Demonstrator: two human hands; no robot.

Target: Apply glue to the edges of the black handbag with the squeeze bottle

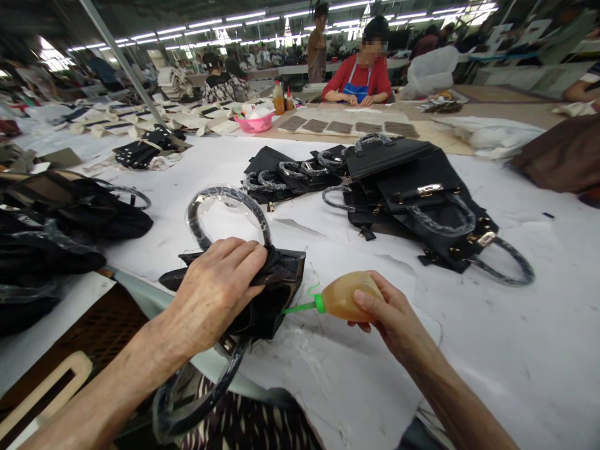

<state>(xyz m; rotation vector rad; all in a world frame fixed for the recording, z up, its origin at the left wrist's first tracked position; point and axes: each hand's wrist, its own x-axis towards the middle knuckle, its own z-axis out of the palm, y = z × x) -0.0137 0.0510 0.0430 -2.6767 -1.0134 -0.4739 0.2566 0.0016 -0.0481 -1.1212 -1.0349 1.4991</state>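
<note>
Head view: pinching an amber bottle [349, 297] between thumb and curled fingers of the right hand [387, 307], aiming its green nozzle [302, 307] at the black bag [265, 312]; clamping that bag over the near edge of the bench [506, 350] with the left hand [222, 284], back upward and fingers pressed together; slanting both forearms [140, 353] inward.

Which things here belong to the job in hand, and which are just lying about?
In use:
black bag, gripped by the left hand
squeeze bottle in the right hand, green nozzle at the bag

Apparently just lying about:
pink basin
standing bottle beside it
flat brown panels
piled handbags
</note>
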